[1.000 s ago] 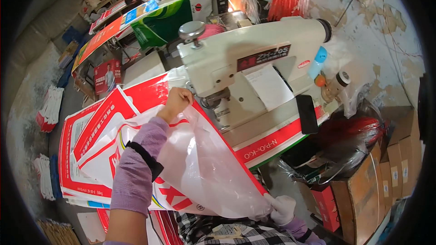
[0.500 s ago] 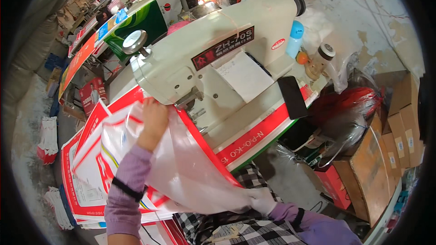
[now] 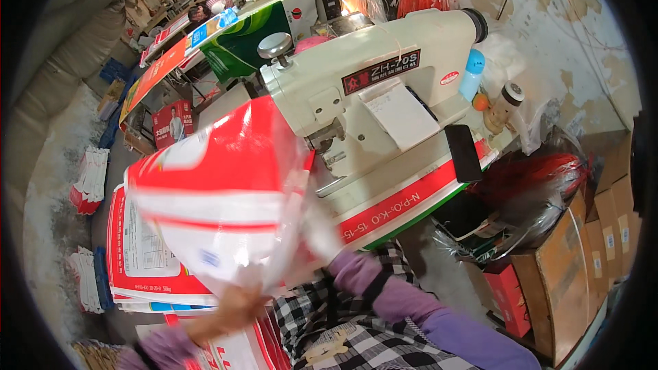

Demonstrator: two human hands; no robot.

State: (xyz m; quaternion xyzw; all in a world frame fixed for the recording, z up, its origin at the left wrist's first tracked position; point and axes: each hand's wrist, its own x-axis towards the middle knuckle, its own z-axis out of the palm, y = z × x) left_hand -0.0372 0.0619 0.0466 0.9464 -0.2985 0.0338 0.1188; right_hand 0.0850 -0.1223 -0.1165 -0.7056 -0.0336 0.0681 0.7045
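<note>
A red and white woven sack (image 3: 226,185) with a clear inner liner is lifted in front of me, blurred by motion. My left hand (image 3: 233,305) grips its lower edge near my lap. My right hand (image 3: 321,231), also blurred, holds the sack's right side just below the needle area of the cream industrial sewing machine (image 3: 370,89). Under the lifted sack lies a flat stack of the same printed sacks (image 3: 140,253) on my left.
A black phone (image 3: 463,152), a blue bottle (image 3: 471,72) and a jar (image 3: 505,104) sit on the machine table. Dark plastic bags (image 3: 534,192) and cardboard boxes (image 3: 603,233) crowd the right. More sewing stations (image 3: 247,34) and sack piles (image 3: 86,178) stand behind and left.
My left hand dropped from the sack's top edge near the needle down to my lap, and my right hand rose toward the machine. The sack has flipped up and over.
</note>
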